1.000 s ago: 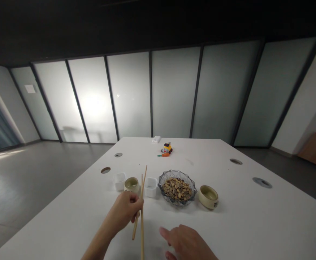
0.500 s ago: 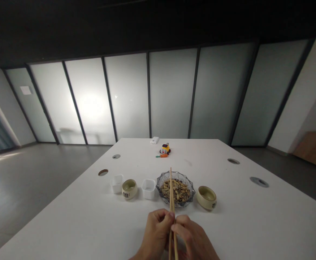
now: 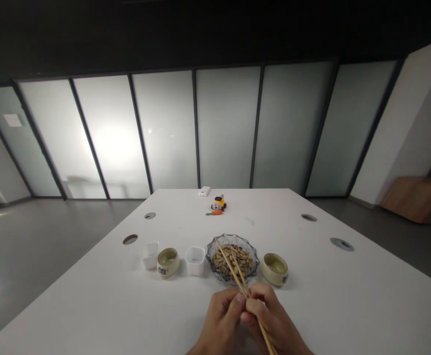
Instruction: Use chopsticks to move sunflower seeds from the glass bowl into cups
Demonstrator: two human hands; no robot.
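A pair of wooden chopsticks (image 3: pixel 233 266) runs from between my hands out over a clear glass bowl (image 3: pixel 258 266), their tips a little apart. The bowl holds a heap of nuts and striped seeds (image 3: pixel 225 264). My left hand (image 3: pixel 222 313) is closed, thumb and fingers pinching the chopsticks from the left. My right hand (image 3: pixel 269 313) is closed around them from the right, its fingers meeting the left hand's. Their rear ends pass below the right hand toward the bottom of the view. Both hands are just in front of the bowl.
Right of the bowl stands a cream ceramic cup (image 3: pixel 274 270). To its left are a white plastic container (image 3: pixel 195 264), a second ceramic cup (image 3: pixel 168 264) and another plastic container (image 3: pixel 149 256). Farther back on the white table (image 3: pixel 126 301) lie a yellow toy (image 3: pixel 218 202), an orange carrot-like item (image 3: pixel 215 213) and a white box (image 3: pixel 204 191).
The chopsticks have swung so their tips point more to the left and have spread apart. Both hands have shifted slightly right in view. The whole scene has shifted left.
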